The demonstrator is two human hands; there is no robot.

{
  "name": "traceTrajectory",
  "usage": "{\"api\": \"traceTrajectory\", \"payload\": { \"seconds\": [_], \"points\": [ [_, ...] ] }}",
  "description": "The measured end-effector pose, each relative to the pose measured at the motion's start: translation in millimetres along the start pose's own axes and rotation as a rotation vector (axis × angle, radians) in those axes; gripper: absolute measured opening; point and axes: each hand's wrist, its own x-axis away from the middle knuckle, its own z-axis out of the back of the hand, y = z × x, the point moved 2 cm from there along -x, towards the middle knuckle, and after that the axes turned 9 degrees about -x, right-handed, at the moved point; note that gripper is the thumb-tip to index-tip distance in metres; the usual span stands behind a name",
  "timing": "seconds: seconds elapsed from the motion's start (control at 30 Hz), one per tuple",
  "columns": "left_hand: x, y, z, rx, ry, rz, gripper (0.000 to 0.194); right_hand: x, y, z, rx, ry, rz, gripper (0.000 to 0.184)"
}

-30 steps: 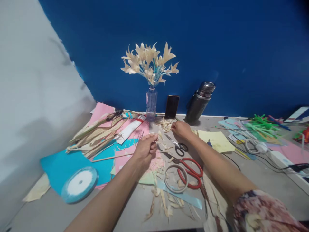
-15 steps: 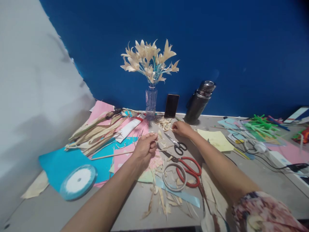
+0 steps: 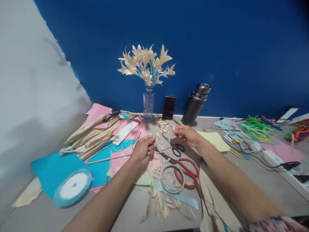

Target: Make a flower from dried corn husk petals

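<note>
My right hand (image 3: 187, 135) pinches a small pale husk petal (image 3: 173, 129) between thumb and fingertips, above the table. My left hand (image 3: 145, 147) is closed just to the left, thumb pressed on the fingers; what it grips is mostly hidden. A thin stick (image 3: 108, 159) runs up to this hand from the left, but I cannot tell whether it is held. Black-handled scissors (image 3: 178, 149) lie between the hands. Nearer me are red-handled scissors (image 3: 187, 172) and a tape ring (image 3: 172, 178). A pile of pale petals (image 3: 162, 125) lies beyond the hands.
Pale husk flowers (image 3: 147, 64) stand in a clear bottle (image 3: 148, 104) by the blue wall. Beside it are a phone (image 3: 169, 108) and a flask (image 3: 196, 104). Dried husks (image 3: 94, 137) and a ribbon spool (image 3: 73, 187) lie left, cables (image 3: 260, 158) right.
My right hand has lifted from beside the petal pile and come nearer, now with a petal in its fingertips. My left hand stays about the same. The view has shifted slightly.
</note>
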Motion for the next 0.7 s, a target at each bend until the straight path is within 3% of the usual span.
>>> {"api": "traceTrajectory", "payload": {
  "seconds": [0.17, 0.37, 0.53, 0.7],
  "points": [
    [2.2, -2.7, -2.3, -0.034, -0.050, 0.006, 0.040, 33.6, 2.0, -25.5, -0.284, -0.031, 0.008, 0.032],
    [-1.4, -8.7, -1.9, -0.030, -0.077, -0.027, 0.037, 42.5, 13.2, -40.7, -0.418, 0.056, 0.032, 0.027],
    [1.7, -11.4, -5.8, -0.058, -0.090, 0.063, 0.039, 48.1, 6.0, -46.2, -0.231, 0.095, 0.106, 0.025],
    [4.9, -9.9, -7.2, -0.096, -0.047, 0.052, 0.041, 49.9, 1.9, -49.7, -0.014, 0.173, 0.190, 0.025]
  ]
}}
